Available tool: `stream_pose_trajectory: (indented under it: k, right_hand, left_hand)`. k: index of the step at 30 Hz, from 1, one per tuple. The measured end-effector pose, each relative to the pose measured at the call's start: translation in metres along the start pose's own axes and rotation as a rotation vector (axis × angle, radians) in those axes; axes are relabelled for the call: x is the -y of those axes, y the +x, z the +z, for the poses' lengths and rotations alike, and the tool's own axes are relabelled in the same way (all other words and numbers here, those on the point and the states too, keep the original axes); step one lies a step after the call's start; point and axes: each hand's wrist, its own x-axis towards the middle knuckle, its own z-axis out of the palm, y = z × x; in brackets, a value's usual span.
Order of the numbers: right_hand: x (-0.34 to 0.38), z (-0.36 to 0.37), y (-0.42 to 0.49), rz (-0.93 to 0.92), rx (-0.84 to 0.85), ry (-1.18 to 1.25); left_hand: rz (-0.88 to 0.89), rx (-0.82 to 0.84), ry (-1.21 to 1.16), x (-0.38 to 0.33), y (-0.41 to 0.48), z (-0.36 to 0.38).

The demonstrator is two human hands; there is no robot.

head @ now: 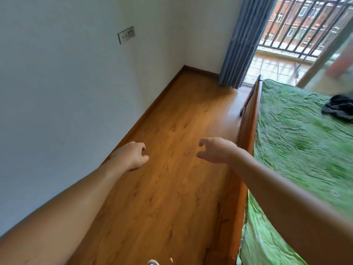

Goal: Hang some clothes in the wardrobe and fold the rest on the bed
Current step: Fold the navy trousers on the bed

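My left hand and my right hand both reach forward over the wooden floor, fingers loosely curled, holding nothing. To the right stands the bed with a wrinkled green sheet and a brown wooden frame. A dark crumpled garment lies on the sheet near the right edge of view, far from both hands. No wardrobe is in view.
A white wall with a socket plate runs along the left. The wooden floor strip lies between wall and bed. A blue-grey curtain hangs by an open balcony door with dark railings. A blurred figure shows at far right.
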Motion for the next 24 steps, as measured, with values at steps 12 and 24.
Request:
stream_pose_trajectory:
  k: [12,24]
  right_hand:
    - [-0.122,-0.051,0.06,0.311,-0.076,0.151]
    - [-0.297,-0.181,0.196,0.418,-0.153,0.238]
  left_hand:
    - [0.368,0.036,0.013,-0.144,0.183,-0.039]
    - [0.49,0.042,0.078,-0.327,0.411,-0.116]
